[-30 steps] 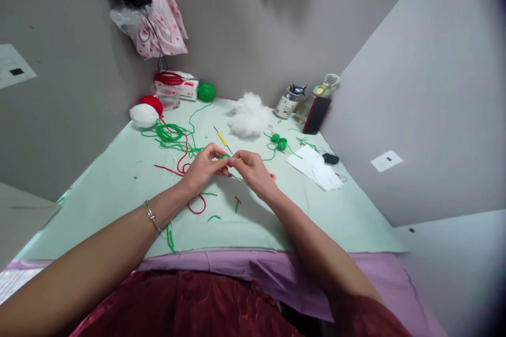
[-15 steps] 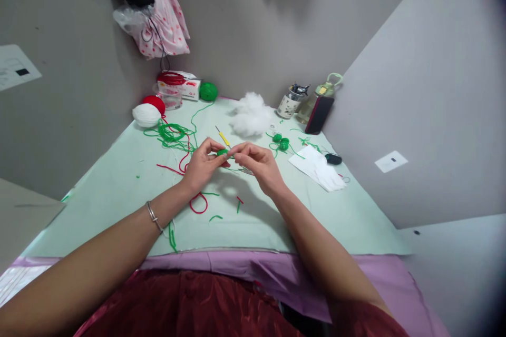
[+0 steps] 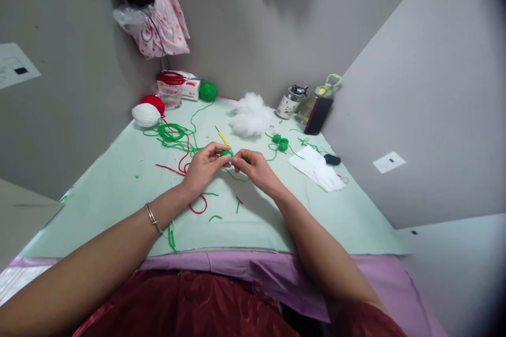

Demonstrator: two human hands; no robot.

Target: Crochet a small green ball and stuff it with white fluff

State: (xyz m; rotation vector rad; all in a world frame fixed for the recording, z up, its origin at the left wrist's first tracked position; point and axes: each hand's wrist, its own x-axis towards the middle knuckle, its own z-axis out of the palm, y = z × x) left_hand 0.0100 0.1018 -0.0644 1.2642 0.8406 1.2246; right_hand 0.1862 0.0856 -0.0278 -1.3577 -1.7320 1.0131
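My left hand (image 3: 203, 168) is closed around a small green crochet piece (image 3: 226, 153), with the thumb and fingertips gripping its edge. Against the right side of that piece, my right hand (image 3: 255, 168) is pinched, its fingertips almost touching the left ones. Some green shows between the right fingers, and the exact grip there is partly hidden. A thin green yarn tail (image 3: 239, 178) hangs below the hands. Just beyond them lies a crochet hook with a yellow handle (image 3: 223, 138).
White stuffing (image 3: 251, 116) sits at the back, left of a pen holder (image 3: 289, 103), a bottle and a phone (image 3: 318, 116). Tangled green yarn (image 3: 172, 132) and yarn balls (image 3: 147, 115) are at left. Small green balls (image 3: 280, 142) and white paper (image 3: 316, 168) lie at right.
My right hand has shifted slightly down, its fingers now more tightly pinched at the green piece. The piece has moved a little to the right, and the yarn tail hangs lower.
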